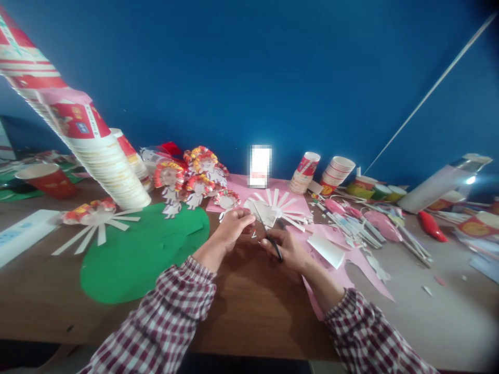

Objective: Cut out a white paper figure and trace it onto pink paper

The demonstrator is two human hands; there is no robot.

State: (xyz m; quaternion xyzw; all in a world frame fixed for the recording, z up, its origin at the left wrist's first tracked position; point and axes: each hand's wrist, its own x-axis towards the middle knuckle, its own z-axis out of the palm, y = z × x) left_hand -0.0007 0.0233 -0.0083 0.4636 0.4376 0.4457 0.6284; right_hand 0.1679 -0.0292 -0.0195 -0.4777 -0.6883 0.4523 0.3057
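Note:
My left hand (233, 227) is closed on a small white paper piece (262, 212) above the brown table. My right hand (286, 250) grips black-handled scissors (273, 243), and the blades reach up into that paper piece. Both arms wear red-and-white checked sleeves. Just beyond the hands lies a flattened paper cup cut into white strips fanned out like rays (281, 203) on pink paper (293, 208).
A tall tilted stack of red-and-white paper cups (83, 143) leans at the left. A green paper circle (140, 254), paper-cup dolls (197, 179), another fanned cup (95, 223), more cup stacks (337, 170), paper scraps (362, 228) and a red cup (49, 179) crowd the table before a blue wall.

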